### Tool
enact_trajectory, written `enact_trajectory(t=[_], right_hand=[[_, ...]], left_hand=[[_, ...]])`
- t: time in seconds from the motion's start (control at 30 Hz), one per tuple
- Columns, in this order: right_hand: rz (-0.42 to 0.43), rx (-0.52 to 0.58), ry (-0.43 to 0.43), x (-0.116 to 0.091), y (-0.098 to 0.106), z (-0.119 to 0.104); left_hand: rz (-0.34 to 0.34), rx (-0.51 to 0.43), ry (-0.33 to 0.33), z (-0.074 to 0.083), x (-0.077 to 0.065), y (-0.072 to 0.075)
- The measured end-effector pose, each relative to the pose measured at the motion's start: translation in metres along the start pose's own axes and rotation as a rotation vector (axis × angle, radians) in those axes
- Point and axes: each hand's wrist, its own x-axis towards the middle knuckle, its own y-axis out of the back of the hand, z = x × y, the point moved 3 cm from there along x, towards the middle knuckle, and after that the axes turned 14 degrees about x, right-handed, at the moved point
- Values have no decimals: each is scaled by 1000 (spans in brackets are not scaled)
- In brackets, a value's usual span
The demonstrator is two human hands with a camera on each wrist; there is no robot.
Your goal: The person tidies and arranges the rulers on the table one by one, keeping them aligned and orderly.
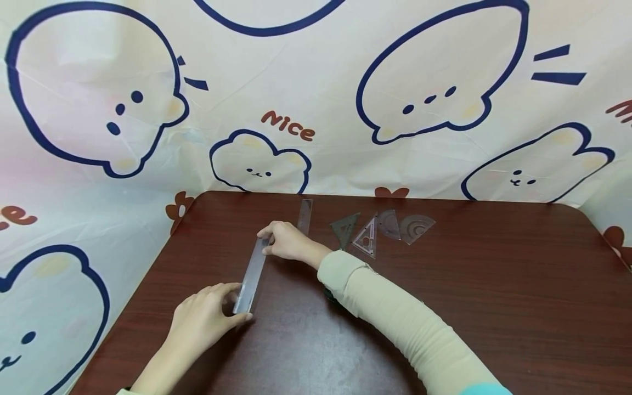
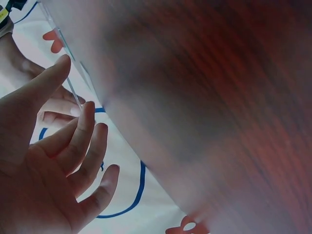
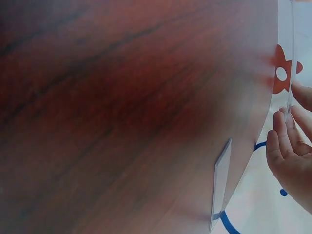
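Observation:
A clear straight ruler [image 1: 252, 277] spans between the two hands on the left side of the table, slanting away from me. My left hand [image 1: 202, 315] holds its near end, thumb by the near corner and fingers along the left edge. At the far end, my right hand [image 1: 287, 241] pinches the ruler between thumb and fingertips. From the left wrist, the left hand [image 2: 53, 156] appears large, its lower fingers spread, with the ruler as a thin edge. The right wrist view shows the right hand [image 3: 292, 146] at the ruler's end.
A second clear ruler [image 1: 305, 216] lies behind the right hand. To its right are a dark set square [image 1: 344, 229], a clear set square [image 1: 366, 238] and two fan-shaped clear pieces, one [image 1: 388, 224] beside the other [image 1: 415, 227]. A printed cloth hangs behind the brown table [image 1: 494, 285].

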Motion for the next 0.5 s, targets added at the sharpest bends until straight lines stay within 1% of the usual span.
enact_trajectory(t=[0.2,0.3,0.5], right_hand=[[-10,-17,0,-3,-7,0],[-19,-32,1,-3,-12,0],[-38,-57,2,-4,-21,-3]], left_hand=[[2,-15,-9,-4,-8,-1],[-10,-20,-9,-5,-12,-2],[-78,-20,13,-10,-18,-4]])
